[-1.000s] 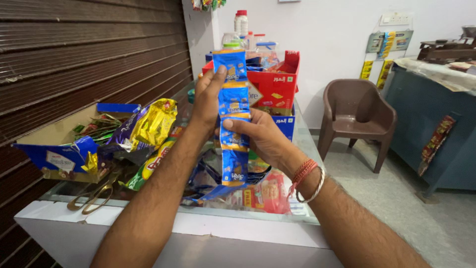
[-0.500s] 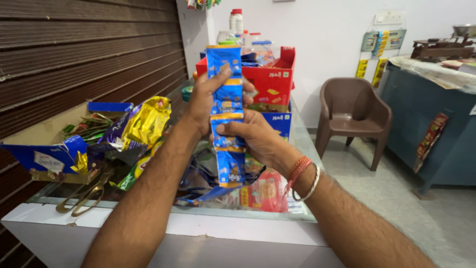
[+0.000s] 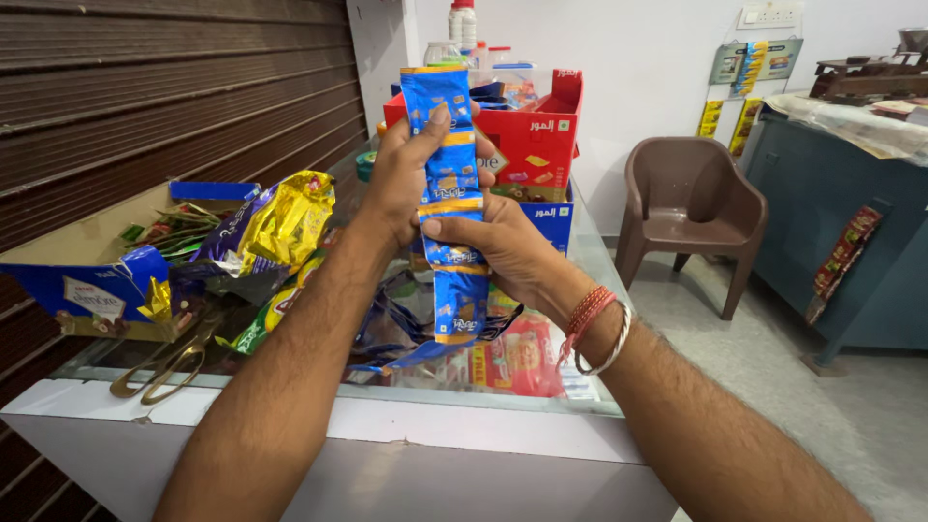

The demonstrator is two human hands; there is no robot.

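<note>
I hold a strip of blue and orange snack sachets point(image 3: 449, 193) upright above a glass-topped counter point(image 3: 319, 391). My left hand point(image 3: 411, 174) grips the upper part of the strip, with the thumb on its front. My right hand point(image 3: 498, 246) pinches it lower down, at a seam between two sachets. The bottom sachets hang free below my right hand. Red thread bands and a metal bangle point(image 3: 599, 324) circle my right wrist.
Gold and purple packets point(image 3: 275, 222) spill from an open blue box point(image 3: 87, 280) on the left. Brass scissors point(image 3: 164, 362) lie on the glass. Red and blue cartons point(image 3: 536, 145) stand behind. A brown plastic chair point(image 3: 686, 208) and a teal counter point(image 3: 851, 222) are to the right.
Both hands have kept hold of the strip and lifted it slightly higher. The view has shifted a little, and my grip sits much the same.
</note>
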